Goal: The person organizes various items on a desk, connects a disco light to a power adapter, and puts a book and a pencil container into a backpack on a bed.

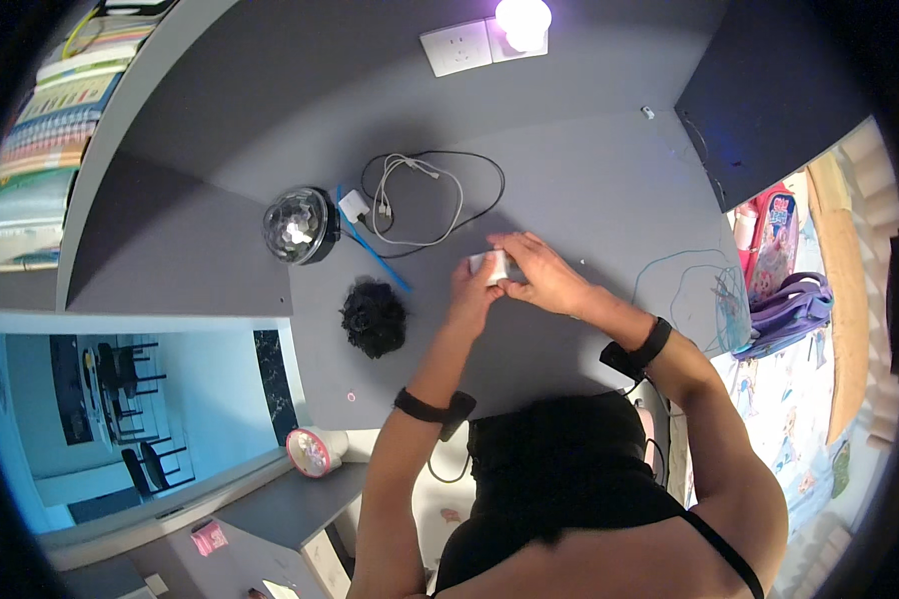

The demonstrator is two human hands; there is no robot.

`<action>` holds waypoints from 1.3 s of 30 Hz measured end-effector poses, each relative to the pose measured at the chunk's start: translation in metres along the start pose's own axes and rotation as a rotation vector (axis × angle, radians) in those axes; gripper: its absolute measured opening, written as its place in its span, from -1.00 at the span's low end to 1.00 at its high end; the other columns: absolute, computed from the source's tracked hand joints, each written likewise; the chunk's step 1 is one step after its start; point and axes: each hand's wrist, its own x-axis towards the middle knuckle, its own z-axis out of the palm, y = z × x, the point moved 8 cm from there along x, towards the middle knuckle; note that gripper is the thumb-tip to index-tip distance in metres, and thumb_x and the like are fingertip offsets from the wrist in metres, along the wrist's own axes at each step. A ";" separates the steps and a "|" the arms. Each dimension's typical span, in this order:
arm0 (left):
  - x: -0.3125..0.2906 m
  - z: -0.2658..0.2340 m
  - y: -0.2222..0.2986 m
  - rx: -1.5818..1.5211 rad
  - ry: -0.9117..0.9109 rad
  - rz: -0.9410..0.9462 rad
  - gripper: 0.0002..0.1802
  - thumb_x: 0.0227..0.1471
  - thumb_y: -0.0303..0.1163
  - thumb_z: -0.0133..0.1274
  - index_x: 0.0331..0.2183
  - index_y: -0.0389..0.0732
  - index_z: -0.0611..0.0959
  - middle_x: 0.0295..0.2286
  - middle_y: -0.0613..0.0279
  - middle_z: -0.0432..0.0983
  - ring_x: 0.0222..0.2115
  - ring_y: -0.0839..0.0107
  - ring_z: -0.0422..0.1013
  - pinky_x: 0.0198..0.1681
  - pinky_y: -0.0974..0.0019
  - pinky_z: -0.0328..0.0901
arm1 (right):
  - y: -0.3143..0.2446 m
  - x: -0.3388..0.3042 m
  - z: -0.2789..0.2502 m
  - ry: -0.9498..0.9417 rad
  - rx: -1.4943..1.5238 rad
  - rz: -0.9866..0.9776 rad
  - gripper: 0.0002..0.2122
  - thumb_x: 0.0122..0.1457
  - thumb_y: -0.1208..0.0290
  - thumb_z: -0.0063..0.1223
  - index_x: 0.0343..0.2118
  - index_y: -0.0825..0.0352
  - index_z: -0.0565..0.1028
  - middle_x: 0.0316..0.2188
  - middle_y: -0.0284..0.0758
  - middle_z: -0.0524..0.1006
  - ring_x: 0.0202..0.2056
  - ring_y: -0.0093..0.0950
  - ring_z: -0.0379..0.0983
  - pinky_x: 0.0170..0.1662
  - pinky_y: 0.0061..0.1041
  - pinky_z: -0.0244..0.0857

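Over the middle of the grey desk, both hands meet at a small white block [489,266]; its exact kind I cannot make out. My left hand [469,297] is closed on its left side, thumb along the near face. From the right, my right hand [542,277] curls its fingers and thumb about the block's other end, and partly hides it. Left of the hands lies a fluffy black ball-shaped thing [374,317]. Beyond it are a thin blue stick [375,252] and a white plug adapter [353,206] by coiled white and black cables [459,205].
A clear-domed disco lamp [298,228] stands at the desk's far left. On the back wall, a lit bulb [522,22] sits at a white socket panel [456,49]. Thin teal cord [659,262] trails at the right, near a purple bag [789,311]. Bookshelves [55,150] rise at the left.
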 end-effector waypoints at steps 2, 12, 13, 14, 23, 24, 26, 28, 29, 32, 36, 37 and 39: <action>0.022 -0.033 0.008 -0.085 0.189 0.025 -0.61 0.01 -0.24 0.06 -0.19 -0.27 0.39 -0.25 0.15 0.37 -0.27 0.31 0.37 -0.24 0.25 0.37 | 0.003 -0.001 -0.013 0.040 0.006 0.060 -0.52 -0.04 0.39 0.09 -0.02 0.33 0.25 -0.10 -0.12 0.34 -0.02 -0.16 0.22 0.05 -0.33 0.13; 0.149 -0.163 0.059 0.004 0.434 0.126 -0.55 -0.16 -0.63 0.09 -0.15 -0.34 0.37 -0.27 0.11 0.42 -0.30 0.30 0.42 -0.38 0.38 0.41 | 0.072 -0.108 -0.057 0.117 -0.008 0.450 -0.76 -0.03 0.50 0.08 -0.25 0.40 0.44 -0.26 -0.17 0.44 -0.24 -0.24 0.40 -0.16 -0.41 0.31; 0.157 -0.163 0.066 0.098 0.468 0.135 -0.53 -0.18 -0.63 0.10 -0.14 -0.35 0.37 -0.27 0.10 0.43 -0.28 0.28 0.42 -0.36 0.35 0.40 | 0.074 -0.124 -0.061 0.142 0.032 0.526 -0.77 -0.02 0.49 0.07 -0.27 0.41 0.45 -0.28 -0.17 0.45 -0.26 -0.23 0.41 -0.17 -0.40 0.32; 0.163 -0.158 0.073 0.198 0.496 0.141 -0.52 -0.20 -0.63 0.11 -0.14 -0.36 0.37 -0.27 0.08 0.43 -0.26 0.25 0.41 -0.33 0.32 0.40 | 0.078 -0.140 -0.065 0.173 0.075 0.607 -0.78 -0.02 0.48 0.06 -0.29 0.42 0.46 -0.29 -0.16 0.45 -0.27 -0.22 0.42 -0.18 -0.40 0.32; 0.152 -0.159 0.098 0.112 0.542 0.298 -0.31 -0.18 -0.59 0.10 0.04 -0.29 0.23 -0.03 0.07 0.22 -0.07 0.22 0.25 -0.02 0.28 0.18 | 0.079 -0.191 -0.072 0.160 -0.012 0.687 -0.77 -0.02 0.48 0.04 -0.27 0.44 0.45 -0.32 -0.12 0.46 -0.29 -0.22 0.43 -0.21 -0.38 0.33; 0.144 -0.144 0.096 0.184 0.400 0.318 -0.38 -0.15 -0.56 0.09 0.01 -0.30 0.28 -0.05 0.10 0.25 -0.08 0.26 0.26 -0.02 0.30 0.18 | 0.085 -0.198 -0.074 0.173 -0.095 0.645 -0.77 -0.02 0.46 0.04 -0.27 0.43 0.45 -0.32 -0.12 0.46 -0.29 -0.22 0.42 -0.20 -0.38 0.32; 0.122 -0.089 0.078 0.316 0.048 0.228 -0.51 -0.09 -0.49 0.07 -0.05 -0.30 0.37 -0.11 0.17 0.32 -0.10 0.36 0.28 -0.03 0.35 0.17 | 0.101 -0.221 -0.075 0.201 -0.253 0.587 -0.76 -0.03 0.44 0.05 -0.27 0.41 0.46 -0.33 -0.12 0.46 -0.29 -0.22 0.42 -0.20 -0.36 0.31; 0.076 -0.027 0.059 0.469 -0.250 0.086 -0.58 -0.04 -0.43 0.04 -0.09 -0.30 0.43 -0.16 0.23 0.36 -0.12 0.43 0.29 -0.05 0.39 0.17 | 0.114 -0.241 -0.091 0.318 -0.249 0.654 -0.75 -0.04 0.44 0.06 -0.27 0.40 0.46 -0.35 -0.12 0.46 -0.29 -0.22 0.41 -0.19 -0.36 0.30; 0.056 -0.009 0.049 0.559 -0.350 0.056 -0.59 -0.03 -0.41 0.03 -0.09 -0.29 0.43 -0.17 0.25 0.37 -0.13 0.44 0.29 -0.06 0.40 0.17 | 0.118 -0.246 -0.099 0.369 -0.253 0.675 -0.75 -0.05 0.43 0.06 -0.28 0.39 0.46 -0.36 -0.11 0.46 -0.30 -0.22 0.41 -0.18 -0.36 0.30; 0.050 -0.021 0.024 0.700 -0.339 -0.008 -0.58 0.00 -0.37 0.00 -0.07 -0.28 0.43 -0.16 0.26 0.37 -0.12 0.45 0.28 -0.05 0.42 0.16 | 0.125 -0.251 -0.124 0.381 -0.153 0.757 -0.76 -0.07 0.47 0.05 -0.28 0.39 0.46 -0.37 -0.10 0.46 -0.28 -0.22 0.41 -0.17 -0.38 0.29; 0.103 -0.101 0.031 0.829 0.001 0.126 -0.59 0.04 -0.39 -0.04 -0.04 -0.28 0.40 -0.13 0.22 0.36 -0.09 0.42 0.27 -0.02 0.42 0.13 | 0.139 -0.245 -0.148 0.414 -0.131 0.724 -0.74 -0.09 0.52 0.04 -0.26 0.38 0.46 -0.32 -0.09 0.44 -0.28 -0.21 0.41 -0.16 -0.38 0.29; 0.108 -0.104 0.041 0.840 0.102 0.174 -0.59 0.05 -0.40 -0.05 -0.04 -0.28 0.40 -0.13 0.21 0.37 -0.09 0.41 0.27 -0.01 0.42 0.13 | 0.145 -0.248 -0.155 0.449 -0.120 0.729 -0.72 -0.10 0.54 0.03 -0.24 0.37 0.45 -0.28 -0.08 0.42 -0.26 -0.19 0.40 -0.16 -0.38 0.29; 0.110 -0.109 0.049 0.775 0.113 0.145 -0.62 0.05 -0.41 -0.06 -0.05 -0.27 0.41 -0.13 0.20 0.37 -0.10 0.40 0.28 -0.02 0.41 0.15 | 0.155 -0.240 -0.176 0.530 -0.201 0.652 -0.70 -0.09 0.58 0.01 -0.20 0.36 0.43 -0.20 -0.09 0.38 -0.25 -0.19 0.40 -0.17 -0.39 0.30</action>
